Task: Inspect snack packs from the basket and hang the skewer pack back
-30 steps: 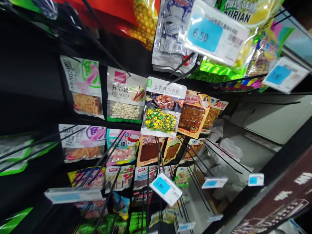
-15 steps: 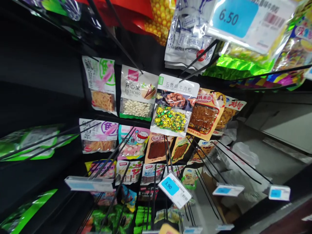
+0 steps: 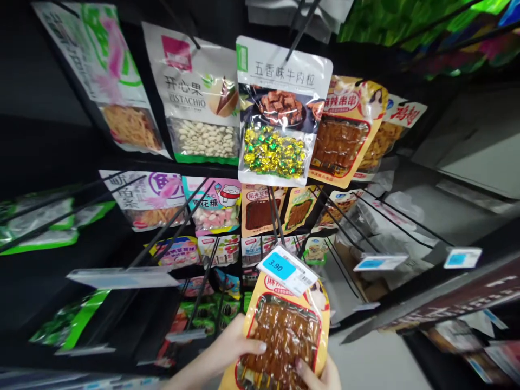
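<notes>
Both of my hands hold an orange snack packet (image 3: 284, 330) with brown skewered pieces behind its clear window. My left hand (image 3: 244, 341) grips its left side, thumb across the front. On the lower right, my right hand (image 3: 319, 374) pinches the packet, its thumb over the window. The packet's top edge lies behind a price tag (image 3: 287, 271) marked 3.90, at the end of a hanging hook (image 3: 276, 216). Whether the hook passes through the packet is hidden. A matching orange packet (image 3: 345, 130) hangs higher up, partly behind a white packet of wrapped beef cubes (image 3: 282, 114).
Pistachio packets (image 3: 195, 97) and dried squid packets (image 3: 105, 81) hang at the upper left. Long metal prongs with price tags (image 3: 379, 262) jut out around my hands. A dark shelf edge (image 3: 439, 303) runs along the right. Clear plastic bags (image 3: 402, 216) lie behind it.
The orange packet has risen from the bottom edge to the 3.90 tag, and both my hands have come into view on it. The view has moved closer and tilted down.
</notes>
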{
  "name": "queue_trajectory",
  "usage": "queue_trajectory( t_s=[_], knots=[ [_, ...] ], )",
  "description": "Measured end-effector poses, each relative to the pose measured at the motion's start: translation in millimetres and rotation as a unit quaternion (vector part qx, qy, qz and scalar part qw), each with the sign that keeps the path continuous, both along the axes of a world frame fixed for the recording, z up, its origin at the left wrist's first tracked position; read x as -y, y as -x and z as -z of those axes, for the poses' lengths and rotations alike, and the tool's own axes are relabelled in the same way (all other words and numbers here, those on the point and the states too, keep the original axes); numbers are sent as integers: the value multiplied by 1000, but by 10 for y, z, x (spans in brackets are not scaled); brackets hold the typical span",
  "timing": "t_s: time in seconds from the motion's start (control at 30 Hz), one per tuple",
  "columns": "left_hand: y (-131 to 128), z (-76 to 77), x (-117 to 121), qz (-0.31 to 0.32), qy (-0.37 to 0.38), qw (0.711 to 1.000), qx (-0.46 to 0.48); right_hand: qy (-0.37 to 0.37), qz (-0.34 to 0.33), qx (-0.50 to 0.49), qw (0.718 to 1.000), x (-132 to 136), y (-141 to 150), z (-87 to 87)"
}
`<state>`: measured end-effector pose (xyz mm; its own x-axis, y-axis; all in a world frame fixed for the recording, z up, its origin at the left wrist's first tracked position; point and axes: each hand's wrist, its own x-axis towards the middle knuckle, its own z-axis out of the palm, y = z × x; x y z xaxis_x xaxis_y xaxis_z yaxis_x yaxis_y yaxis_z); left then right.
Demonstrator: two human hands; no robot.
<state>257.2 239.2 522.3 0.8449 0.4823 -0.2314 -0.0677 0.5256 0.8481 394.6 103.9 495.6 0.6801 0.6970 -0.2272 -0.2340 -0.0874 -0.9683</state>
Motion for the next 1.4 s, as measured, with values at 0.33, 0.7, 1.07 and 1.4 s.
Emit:
queue_trajectory(
  t_s=[0.33,0.7,1.07,1.4],
  knots=[
    [38,-32,-118,-79,27,996,-27,-5,-77,-91,993,84,184,-144],
    [113,-128,-178,-65,4,998,-12,1,-1,-12,1000,25,330,-264],
    [100,-163,-189,-65,-16,997,-39,29,39,17,999,0,355,-274],
    [113,-78,-219,-64,-23,997,-29,19,30,-3,999,-4,381,-175]
  ],
)
